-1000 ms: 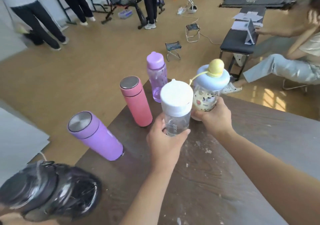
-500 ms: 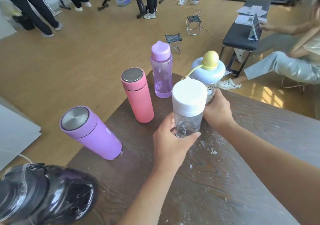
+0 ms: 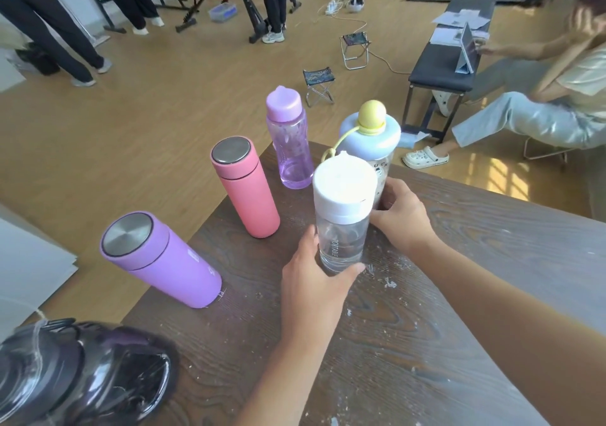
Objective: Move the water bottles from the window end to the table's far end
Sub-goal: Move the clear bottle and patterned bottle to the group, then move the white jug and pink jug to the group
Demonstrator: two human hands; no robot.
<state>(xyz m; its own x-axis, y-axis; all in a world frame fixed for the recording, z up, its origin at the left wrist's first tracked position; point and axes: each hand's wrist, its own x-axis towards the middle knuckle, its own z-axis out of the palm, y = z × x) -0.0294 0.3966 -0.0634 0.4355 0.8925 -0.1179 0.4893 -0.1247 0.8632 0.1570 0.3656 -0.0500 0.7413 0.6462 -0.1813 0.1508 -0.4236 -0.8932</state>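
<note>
My left hand (image 3: 314,289) grips a clear bottle with a white cap (image 3: 342,219), standing on the dark wooden table (image 3: 426,343). Just behind it, my right hand (image 3: 398,217) holds the base of a clear bottle with a blue ring lid and yellow ball top (image 3: 370,137), which rests near the table's far edge. Along the left edge stand a clear purple bottle (image 3: 290,140), a pink flask (image 3: 244,189) and a purple flask (image 3: 157,258), each with nothing touching it.
A dark, glossy bottle (image 3: 82,373) fills the near-left corner. Beyond the table lie a wooden floor, two small folding stools (image 3: 319,84), a black bench (image 3: 442,64), a seated person (image 3: 541,91) at right, and standing people and gym frames at the back.
Both hands have lowered their bottles: the blue-lidded bottle came down onto the far edge, and the white-capped one settled just in front of it.
</note>
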